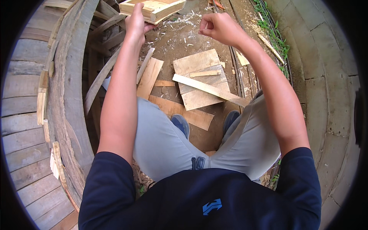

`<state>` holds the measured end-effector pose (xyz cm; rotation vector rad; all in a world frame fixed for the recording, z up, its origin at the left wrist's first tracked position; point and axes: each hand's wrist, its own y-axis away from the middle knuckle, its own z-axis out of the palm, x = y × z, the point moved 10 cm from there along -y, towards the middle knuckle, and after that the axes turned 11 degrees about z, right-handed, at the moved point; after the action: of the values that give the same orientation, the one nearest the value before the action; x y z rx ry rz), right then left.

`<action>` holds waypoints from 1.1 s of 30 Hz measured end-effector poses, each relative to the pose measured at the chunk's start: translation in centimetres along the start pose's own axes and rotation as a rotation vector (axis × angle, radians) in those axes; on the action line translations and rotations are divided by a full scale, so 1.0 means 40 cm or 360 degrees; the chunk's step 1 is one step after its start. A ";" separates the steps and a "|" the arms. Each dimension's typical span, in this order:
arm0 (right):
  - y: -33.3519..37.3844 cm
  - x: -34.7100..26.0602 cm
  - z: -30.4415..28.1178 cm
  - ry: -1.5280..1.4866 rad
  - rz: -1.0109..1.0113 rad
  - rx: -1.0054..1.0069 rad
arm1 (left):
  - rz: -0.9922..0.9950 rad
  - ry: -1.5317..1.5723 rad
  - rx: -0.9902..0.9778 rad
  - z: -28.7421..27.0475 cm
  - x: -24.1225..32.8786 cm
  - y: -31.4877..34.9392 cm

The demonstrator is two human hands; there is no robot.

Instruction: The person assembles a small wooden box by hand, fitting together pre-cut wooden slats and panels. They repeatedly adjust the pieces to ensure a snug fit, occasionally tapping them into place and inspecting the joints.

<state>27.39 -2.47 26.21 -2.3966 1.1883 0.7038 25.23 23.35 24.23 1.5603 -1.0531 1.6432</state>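
My left hand (135, 25) grips the near left corner of a shallow box of pale wood (165, 12), thumb up along its side. The box is held up at the top of the view and partly cut off by its edge. To the right of the box, apart from it, my right hand (219, 27) is raised with its fingers curled into a pinch. Whatever it may hold is too small or hidden to make out. Beneath both hands, a square panel of joined boards (191, 97) lies on the ground, with a long pale strip (207, 87) slanting across it.
Loose planks (150, 78) and a flat board (199, 118) lie near my shoes (180, 124). Wood shavings (184, 25) litter the dirt floor. A plank platform (27, 99) with a thick beam (69, 92) runs along the left; a block wall (322, 96) stands on the right.
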 end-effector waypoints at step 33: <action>0.082 0.109 0.251 0.0564 0.0309 -0.1073 | 0.0064 0.0107 0.0226 -0.122 -0.005 -0.103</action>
<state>24.30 -1.76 15.25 -3.0866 1.5252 0.8718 26.45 29.61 24.65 1.5709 -0.9568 1.8197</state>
